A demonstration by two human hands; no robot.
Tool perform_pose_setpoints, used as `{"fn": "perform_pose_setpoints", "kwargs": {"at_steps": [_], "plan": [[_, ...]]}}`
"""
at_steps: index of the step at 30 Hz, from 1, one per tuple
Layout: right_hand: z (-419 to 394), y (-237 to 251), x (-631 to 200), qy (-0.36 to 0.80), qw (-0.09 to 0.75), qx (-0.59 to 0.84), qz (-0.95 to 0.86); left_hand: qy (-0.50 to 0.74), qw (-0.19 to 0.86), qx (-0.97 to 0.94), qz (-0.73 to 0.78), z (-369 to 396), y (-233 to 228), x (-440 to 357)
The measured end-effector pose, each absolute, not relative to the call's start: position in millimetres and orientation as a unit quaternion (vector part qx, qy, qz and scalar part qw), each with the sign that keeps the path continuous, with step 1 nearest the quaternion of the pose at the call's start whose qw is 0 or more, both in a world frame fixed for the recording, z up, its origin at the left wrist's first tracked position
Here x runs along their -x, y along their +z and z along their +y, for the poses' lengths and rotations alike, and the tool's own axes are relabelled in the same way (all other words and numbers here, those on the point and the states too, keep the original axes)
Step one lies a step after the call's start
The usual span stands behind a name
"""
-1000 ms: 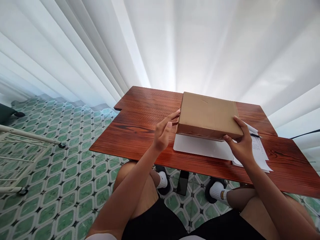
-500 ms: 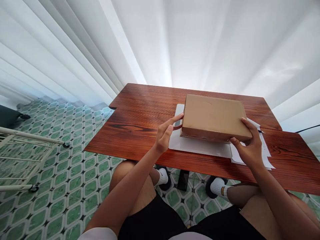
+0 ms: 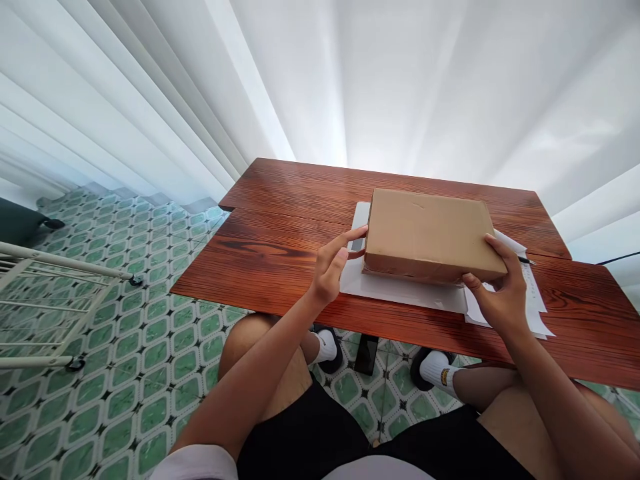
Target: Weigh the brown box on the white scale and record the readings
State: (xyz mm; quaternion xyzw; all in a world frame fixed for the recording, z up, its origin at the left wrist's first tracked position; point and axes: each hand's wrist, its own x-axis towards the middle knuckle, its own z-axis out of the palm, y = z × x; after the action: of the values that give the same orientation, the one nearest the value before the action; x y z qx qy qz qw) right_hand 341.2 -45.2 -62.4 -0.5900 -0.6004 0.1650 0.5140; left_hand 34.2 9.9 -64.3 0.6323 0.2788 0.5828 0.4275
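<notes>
You are holding the box (image 3: pixel 430 233) between both hands over the white tray (image 3: pixel 400 290) on the table (image 3: pixel 280 247). Be keeping it level, square to the tray. Your left hand (image 3: pixel 333 267) is touching its left edge, fingers spread; your right hand (image 3: pixel 497 293) is clamping the near right corner.

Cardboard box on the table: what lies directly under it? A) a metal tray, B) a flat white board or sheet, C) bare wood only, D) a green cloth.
B: the cardboard box rests on a flat white board that sticks out past its near and left edges on the wooden table, with the left hand and right hand at the box's sides.
</notes>
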Motion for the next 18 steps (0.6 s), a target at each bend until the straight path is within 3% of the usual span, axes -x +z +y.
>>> {"fn": "perform_pose_setpoints", "kwargs": {"at_steps": [18], "plan": [[-48.5,-58.1,-335.5,0.160,0.498,0.607,-0.598,0.580,0.438,-0.624,0.289,7.7,-64.0,-32.6]]}}
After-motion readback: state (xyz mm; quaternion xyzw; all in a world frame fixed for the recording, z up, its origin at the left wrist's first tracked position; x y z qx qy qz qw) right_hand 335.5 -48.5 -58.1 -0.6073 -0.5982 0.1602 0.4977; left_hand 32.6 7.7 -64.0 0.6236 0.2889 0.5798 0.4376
